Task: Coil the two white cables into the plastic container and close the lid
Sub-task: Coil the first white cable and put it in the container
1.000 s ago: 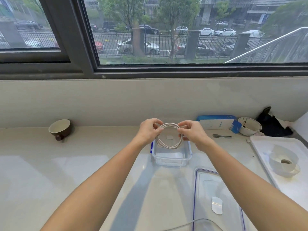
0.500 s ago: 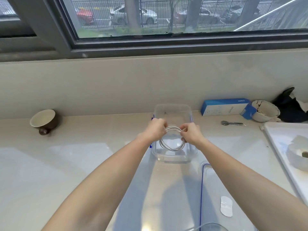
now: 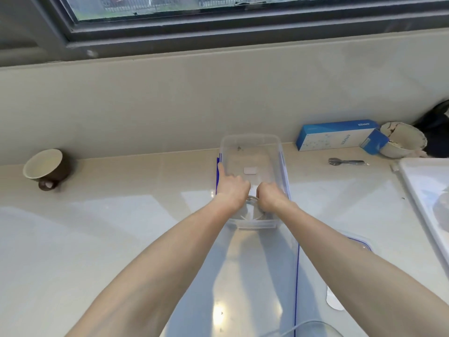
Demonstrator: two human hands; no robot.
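Note:
A clear plastic container stands on the counter below the window. Both my hands reach down inside its near end. My left hand and my right hand are closed on a coiled white cable; only a short arc of it shows between my wrists. The left index finger points along the container's left wall. The clear lid with a blue rim lies flat at the front right, partly under my right forearm. A second white cable loops across the bottom edge of the view.
A brown bowl lies tipped at the far left. A blue box, a dirty white bowl and a metal fork sit at the back right. A white tray fills the right edge.
My hands have lowered the coiled cable from above the container down into its near end. The camera has tilted down and moved closer.

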